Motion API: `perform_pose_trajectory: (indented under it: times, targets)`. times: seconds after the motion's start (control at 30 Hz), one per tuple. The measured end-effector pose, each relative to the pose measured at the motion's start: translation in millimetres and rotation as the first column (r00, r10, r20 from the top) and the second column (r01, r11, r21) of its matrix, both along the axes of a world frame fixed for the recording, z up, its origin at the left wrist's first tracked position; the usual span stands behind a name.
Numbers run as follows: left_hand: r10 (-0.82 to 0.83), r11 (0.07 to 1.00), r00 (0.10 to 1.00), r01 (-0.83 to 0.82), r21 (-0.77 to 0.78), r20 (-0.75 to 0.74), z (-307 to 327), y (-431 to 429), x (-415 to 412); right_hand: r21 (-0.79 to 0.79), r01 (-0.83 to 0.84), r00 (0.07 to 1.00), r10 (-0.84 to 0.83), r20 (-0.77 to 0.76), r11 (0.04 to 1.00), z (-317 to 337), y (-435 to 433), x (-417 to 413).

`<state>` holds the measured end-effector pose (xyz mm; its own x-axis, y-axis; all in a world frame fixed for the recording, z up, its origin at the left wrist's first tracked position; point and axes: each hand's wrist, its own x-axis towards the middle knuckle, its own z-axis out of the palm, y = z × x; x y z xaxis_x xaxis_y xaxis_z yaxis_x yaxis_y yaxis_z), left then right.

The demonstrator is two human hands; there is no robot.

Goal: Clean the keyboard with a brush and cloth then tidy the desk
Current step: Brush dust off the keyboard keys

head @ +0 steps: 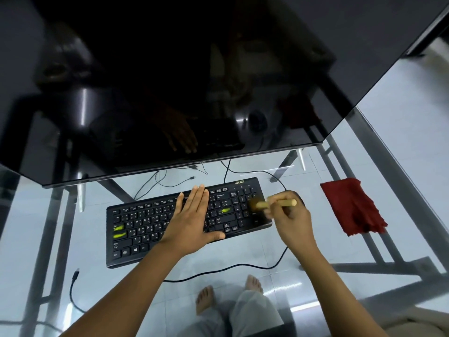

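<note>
A black keyboard (145,229) with a few yellow-green marked keys lies on the glass desk (243,254), slightly angled. My left hand (192,220) rests flat on its middle keys, fingers together and extended. My right hand (291,222) grips a wooden-handled brush (274,204) whose dark bristles touch the number pad at the keyboard's right end. The brush is motion-blurred. A red cloth (352,207) lies crumpled on the glass to the right of the keyboard, apart from both hands.
A large dark monitor (170,81) overhangs the back of the desk just above the keyboard. A black cable (230,267) runs across the glass in front of the keyboard; another loose cable (73,295) lies front left. Metal frame bars and my feet show through the glass.
</note>
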<state>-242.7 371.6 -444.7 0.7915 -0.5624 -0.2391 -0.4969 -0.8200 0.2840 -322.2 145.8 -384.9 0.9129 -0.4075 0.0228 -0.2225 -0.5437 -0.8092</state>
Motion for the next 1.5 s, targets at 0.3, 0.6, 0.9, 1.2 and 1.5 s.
perform_pose_trajectory:
  times: [0.3, 0.6, 0.9, 1.2, 1.5]
  targets:
    - [0.055, 0.998, 0.998, -0.055, 0.008, 0.033, 4.0, 7.7, -3.7, 0.004, -0.144, 0.988, 0.144, -0.063, 0.990, -7.4, 9.9, 0.4]
    - [0.332, 0.921, 0.937, -0.296, -0.254, 0.113, -9.9, 56.0, -28.0, -0.077, 0.025, 0.999, -0.027, -0.031, 0.997, -7.3, 2.2, 6.3]
    - [0.256, 0.951, 0.960, -0.229, -0.207, 0.113, -11.6, 59.1, -32.0, 0.006, 0.175, 0.983, -0.175, 0.065, 0.985, -0.5, 15.7, 27.6]
    - [0.152, 0.986, 0.983, -0.144, -0.078, 0.105, -3.8, 33.0, -17.6, -0.032, -0.059, 0.996, 0.061, 0.066, 0.998, -4.7, 45.0, 47.1]
    - [0.247, 0.962, 0.962, -0.230, -0.145, 0.114, -13.5, 53.2, -26.9, -0.147, -0.298, 0.953, 0.303, 0.012, 0.943, -14.9, 72.4, 39.4]
